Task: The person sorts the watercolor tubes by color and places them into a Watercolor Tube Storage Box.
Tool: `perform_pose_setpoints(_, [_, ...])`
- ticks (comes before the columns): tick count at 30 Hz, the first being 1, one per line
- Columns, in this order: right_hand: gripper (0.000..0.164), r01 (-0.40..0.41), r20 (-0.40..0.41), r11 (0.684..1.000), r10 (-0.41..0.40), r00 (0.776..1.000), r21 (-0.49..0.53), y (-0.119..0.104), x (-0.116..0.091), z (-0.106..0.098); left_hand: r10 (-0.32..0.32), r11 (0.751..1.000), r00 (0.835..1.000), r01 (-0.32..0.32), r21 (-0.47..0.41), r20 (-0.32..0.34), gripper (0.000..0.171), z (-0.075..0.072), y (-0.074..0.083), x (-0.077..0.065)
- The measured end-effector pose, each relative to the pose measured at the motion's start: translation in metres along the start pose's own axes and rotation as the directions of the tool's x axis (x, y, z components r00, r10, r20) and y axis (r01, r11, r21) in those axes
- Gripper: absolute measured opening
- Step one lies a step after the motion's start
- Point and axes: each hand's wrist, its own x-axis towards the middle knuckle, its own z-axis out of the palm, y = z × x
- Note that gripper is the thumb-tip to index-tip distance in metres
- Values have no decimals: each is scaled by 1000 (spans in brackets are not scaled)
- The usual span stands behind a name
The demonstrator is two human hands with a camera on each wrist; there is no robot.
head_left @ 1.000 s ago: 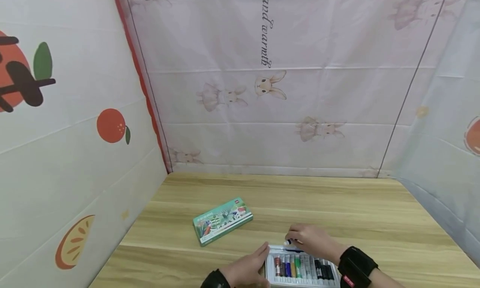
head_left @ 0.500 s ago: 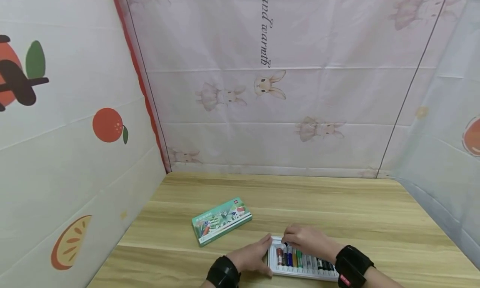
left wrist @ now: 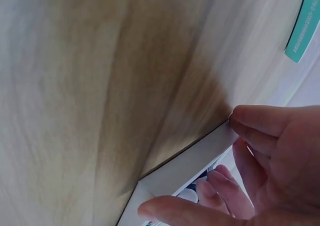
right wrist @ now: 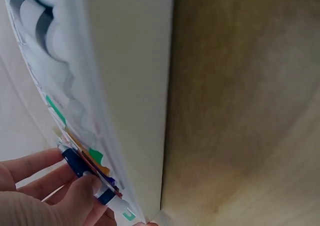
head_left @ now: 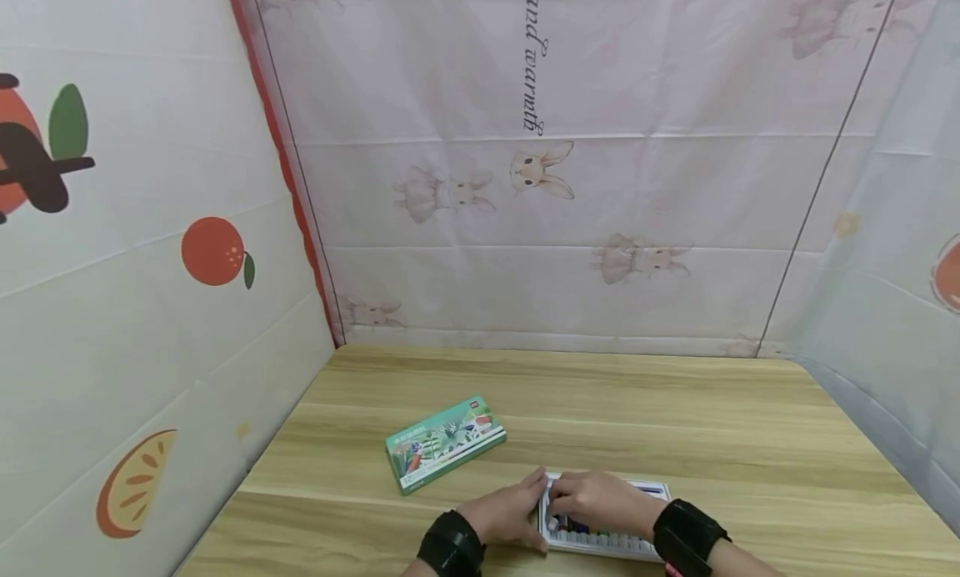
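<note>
A white tray (head_left: 607,547) of paint tubes lies on the table, low in the head view. My left hand (head_left: 506,512) grips its left end, the thumb at the near corner and the fingers at the far corner; in the left wrist view the tray's white wall (left wrist: 185,161) runs between them. My right hand (head_left: 600,502) reaches over the left part of the tray and covers many of the tubes. In the right wrist view its thumb and fingers pinch a dark blue paint tube (right wrist: 74,162), tilted beside the row of tubes at the tray's end.
A flat green box (head_left: 446,444) with a printed picture lies behind and left of the tray. The wooden table (head_left: 712,427) meets printed cloth walls (head_left: 600,302) at the back and sides. Both wrists carry black bands (head_left: 452,545).
My right hand has moved left and toward me, from the tray's far edge to the left end of the tube row. The tray and left hand have shifted slightly away from me.
</note>
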Motion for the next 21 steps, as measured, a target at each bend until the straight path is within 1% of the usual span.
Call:
perform_pose_setpoints(5, [21,18,-3,999,-18,1000,27,-1,0,-1,5,1000,1000,-5,16,-1,89,0,0,1])
perform_pose_setpoints(9, [21,9,-2,998,-9,1000,57,1,-1,0,7,1000,1000,-7,24,-6,89,1,0,1])
perform_pose_setpoints(12, [22,9,-27,996,-7,1000,91,1,-3,2,9,1000,1000,-8,19,-8,89,1,-1,1])
perform_pose_setpoints(17, [22,34,-83,992,-24,996,121,0,-4,5,12,1000,1000,-12,23,-12,87,0,-1,0])
perform_pose_setpoints(19, [20,28,-95,992,-17,995,123,-2,-5,6,12,999,1000,-12,34,-14,87,0,-1,0])
perform_pose_setpoints(21, [17,-1,-97,990,15,995,142,-4,-5,7,9,999,1000,-9,40,-17,87,1,-2,0])
